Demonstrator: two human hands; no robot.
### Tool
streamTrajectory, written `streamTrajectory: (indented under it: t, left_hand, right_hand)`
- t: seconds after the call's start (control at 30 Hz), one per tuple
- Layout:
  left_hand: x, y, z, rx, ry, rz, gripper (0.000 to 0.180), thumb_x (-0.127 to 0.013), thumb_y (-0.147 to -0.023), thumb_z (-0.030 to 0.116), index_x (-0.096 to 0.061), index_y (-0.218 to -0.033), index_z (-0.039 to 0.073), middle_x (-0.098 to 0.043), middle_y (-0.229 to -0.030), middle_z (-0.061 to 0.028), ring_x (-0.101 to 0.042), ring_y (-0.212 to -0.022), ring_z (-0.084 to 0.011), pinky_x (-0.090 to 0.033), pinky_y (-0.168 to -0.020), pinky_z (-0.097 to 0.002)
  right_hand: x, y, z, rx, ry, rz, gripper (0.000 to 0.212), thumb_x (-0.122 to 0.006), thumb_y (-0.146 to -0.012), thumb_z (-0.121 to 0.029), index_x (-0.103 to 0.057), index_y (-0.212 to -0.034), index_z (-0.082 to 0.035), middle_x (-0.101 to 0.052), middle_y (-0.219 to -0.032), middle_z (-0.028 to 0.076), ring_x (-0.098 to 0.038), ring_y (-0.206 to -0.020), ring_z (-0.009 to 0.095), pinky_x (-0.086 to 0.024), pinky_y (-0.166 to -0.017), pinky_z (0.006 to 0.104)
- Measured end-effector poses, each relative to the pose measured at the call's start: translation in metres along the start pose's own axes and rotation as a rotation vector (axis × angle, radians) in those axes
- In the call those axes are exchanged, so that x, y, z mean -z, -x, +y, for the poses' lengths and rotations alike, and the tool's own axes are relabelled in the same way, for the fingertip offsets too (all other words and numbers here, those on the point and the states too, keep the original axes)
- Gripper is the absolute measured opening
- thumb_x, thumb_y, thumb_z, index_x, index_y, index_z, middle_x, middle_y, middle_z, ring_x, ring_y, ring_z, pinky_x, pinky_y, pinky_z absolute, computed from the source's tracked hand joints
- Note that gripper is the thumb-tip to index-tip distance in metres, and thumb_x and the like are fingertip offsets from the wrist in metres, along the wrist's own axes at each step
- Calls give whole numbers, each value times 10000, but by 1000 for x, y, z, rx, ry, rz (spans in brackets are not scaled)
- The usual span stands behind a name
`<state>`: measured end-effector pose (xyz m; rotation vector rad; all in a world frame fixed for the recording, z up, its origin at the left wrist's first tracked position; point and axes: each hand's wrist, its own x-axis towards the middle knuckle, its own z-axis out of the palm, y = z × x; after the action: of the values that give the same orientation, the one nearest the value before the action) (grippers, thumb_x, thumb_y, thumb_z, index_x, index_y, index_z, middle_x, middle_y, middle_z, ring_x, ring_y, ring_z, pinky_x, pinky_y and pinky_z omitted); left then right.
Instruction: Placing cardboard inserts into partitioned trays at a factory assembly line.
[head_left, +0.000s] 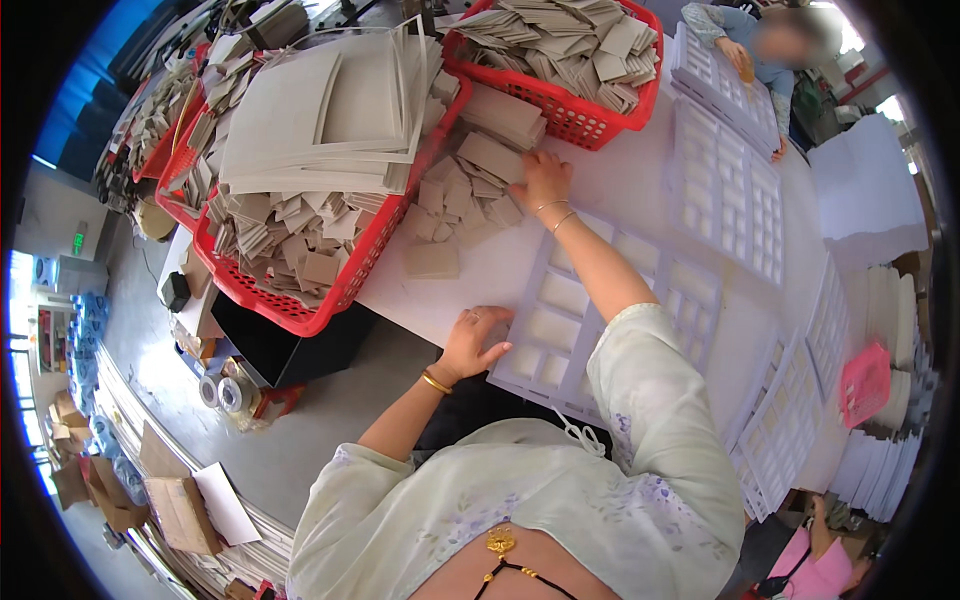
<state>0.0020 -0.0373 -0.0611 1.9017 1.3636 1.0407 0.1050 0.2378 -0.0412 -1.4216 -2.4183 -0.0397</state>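
Observation:
My left hand is at the table's near edge, fingers and thumb apart and holding nothing, beside the left edge of a white compartment tray. The tray lies flat in front of me, with rectangular openings of several sizes. My right arm stretches across it. At the far end my right hand touches the loose grey cardboard pieces, its thumb and fingers spread. No piece is plainly gripped in it. More small pieces lie in a loose heap to its left.
A red basket at the left holds cardboard scraps under large sheets. Another red basket of pieces stands at the back. More compartment trays lie to the right, where a co-worker handles one. A pink basket stands at the far right.

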Motion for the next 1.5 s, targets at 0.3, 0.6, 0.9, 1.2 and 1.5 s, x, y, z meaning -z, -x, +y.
streamTrajectory:
  t: [0.3,0.6,0.9,1.2,1.5]
  left_hand:
    - [2,-1,3,-17,17,-21,440,-629,-788,358,-565,-1132,91,-594,-1125,-83,-538,-1023,-284,-386,-861,-381]
    - [0,-6,3,-74,-124,-12,507,-690,-702,293,-584,-1153,88,-585,-1127,-97,-538,-1023,-286,-395,-846,-387]
    - [-6,-7,6,-62,-170,-32,461,-657,-734,316,-592,-1127,84,-584,-1105,-94,-533,-1003,-277,-383,-830,-375]
    - [-9,-8,9,-53,-199,-23,460,-664,-719,294,-594,-1123,85,-586,-1096,-96,-533,-995,-278,-383,-829,-372]
    - [-9,-10,10,-57,-203,-27,461,-669,-714,276,-593,-1126,84,-586,-1090,-101,-536,-995,-283,-383,-841,-371]
  right_hand:
    - [24,35,44,66,-628,144,539,-771,-618,-215,-583,-1109,-98,-564,-1041,82,-551,-954,263,-467,-787,388]
    - [151,177,251,-242,-323,12,559,-774,-627,-185,-575,-1150,-175,-545,-1005,55,-539,-844,204,-470,-726,302]
    - [179,255,310,-305,74,-317,527,-707,-668,-265,-569,-1177,-251,-556,-993,47,-574,-920,249,-460,-807,402]
    - [168,241,302,-340,59,-418,522,-699,-673,-245,-572,-1179,-253,-555,-987,53,-560,-956,254,-456,-816,407]
    - [154,243,314,-293,83,-429,598,-710,-664,-240,-530,-1233,-221,-552,-1033,69,-552,-979,277,-465,-830,404]
